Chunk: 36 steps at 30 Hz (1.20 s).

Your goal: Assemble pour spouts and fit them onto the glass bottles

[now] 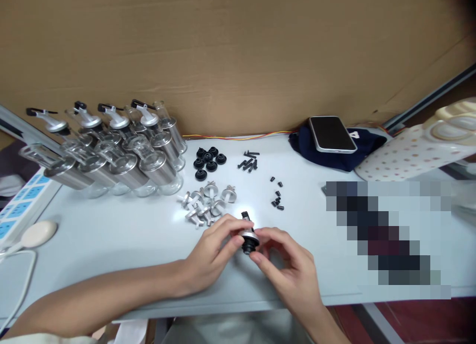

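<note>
Both hands meet over the front middle of the white table [122, 235]. My left hand [211, 255] and my right hand [288, 267] pinch one small pourer cap [248, 235] between their fingertips; it has a silver metal collar, a black rubber stopper below and a black lever on top. Just behind the hands lies a heap of silver pourer spouts [208, 201]. Further back are several black rubber stoppers [208, 161], a cluster of black screws [248, 161] and small black bits [277, 195].
Several glass and steel bottles [122, 158] lie in rows at the back left, some with pourers fitted. A phone [332, 134] rests on dark cloth [349, 158] at the back right, beside a dotted cream object [409, 153]. A power strip [18, 200] lies left; cardboard [238, 51] walls the back.
</note>
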{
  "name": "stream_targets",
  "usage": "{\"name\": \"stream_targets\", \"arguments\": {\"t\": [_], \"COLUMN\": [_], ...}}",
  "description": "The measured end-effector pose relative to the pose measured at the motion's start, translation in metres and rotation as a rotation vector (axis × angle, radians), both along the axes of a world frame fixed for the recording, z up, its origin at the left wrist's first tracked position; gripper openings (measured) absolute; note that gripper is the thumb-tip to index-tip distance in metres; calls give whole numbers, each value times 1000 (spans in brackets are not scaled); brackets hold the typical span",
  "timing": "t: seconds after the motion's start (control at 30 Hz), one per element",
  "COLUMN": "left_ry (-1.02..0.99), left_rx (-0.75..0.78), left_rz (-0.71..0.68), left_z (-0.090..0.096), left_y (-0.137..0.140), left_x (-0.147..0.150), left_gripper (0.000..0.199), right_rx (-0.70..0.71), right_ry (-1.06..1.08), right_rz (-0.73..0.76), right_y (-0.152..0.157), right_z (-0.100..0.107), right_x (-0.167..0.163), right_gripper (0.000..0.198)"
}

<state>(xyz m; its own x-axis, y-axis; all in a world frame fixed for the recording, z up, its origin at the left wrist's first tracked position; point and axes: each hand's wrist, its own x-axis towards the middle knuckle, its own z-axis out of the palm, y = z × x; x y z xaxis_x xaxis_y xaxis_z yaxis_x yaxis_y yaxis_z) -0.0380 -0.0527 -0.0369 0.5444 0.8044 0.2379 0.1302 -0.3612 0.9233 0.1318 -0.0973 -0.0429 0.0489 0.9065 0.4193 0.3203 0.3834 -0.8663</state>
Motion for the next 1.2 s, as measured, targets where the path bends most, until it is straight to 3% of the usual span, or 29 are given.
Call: {"name": "stream_targets", "arguments": {"t": [0.2,0.5,0.9,1.1,1.2], "left_ry": [-61,-55,-5,42,98], "left_rx": [-51,-80,116,194,368], "left_rz": [17,45,32,55,53], "left_z": [-4,-2,-1,2,6], "left_y": [-1,2,1,1,4], "left_x": [1,-1,-2,-1,-5], "left_gripper": [25,22,22,18,19], "right_rx": [-46,-35,42,-67,-100], "right_ry": [25,-32,-179,-144,-81], "right_rz": [-41,23,73,103,114], "right_y": [-5,-1,-5,-7,-5], "right_z": [-6,-7,-4,-3,-2], "right_x": [0,3,3,3,1], "right_gripper": [27,36,29,30,30]}}
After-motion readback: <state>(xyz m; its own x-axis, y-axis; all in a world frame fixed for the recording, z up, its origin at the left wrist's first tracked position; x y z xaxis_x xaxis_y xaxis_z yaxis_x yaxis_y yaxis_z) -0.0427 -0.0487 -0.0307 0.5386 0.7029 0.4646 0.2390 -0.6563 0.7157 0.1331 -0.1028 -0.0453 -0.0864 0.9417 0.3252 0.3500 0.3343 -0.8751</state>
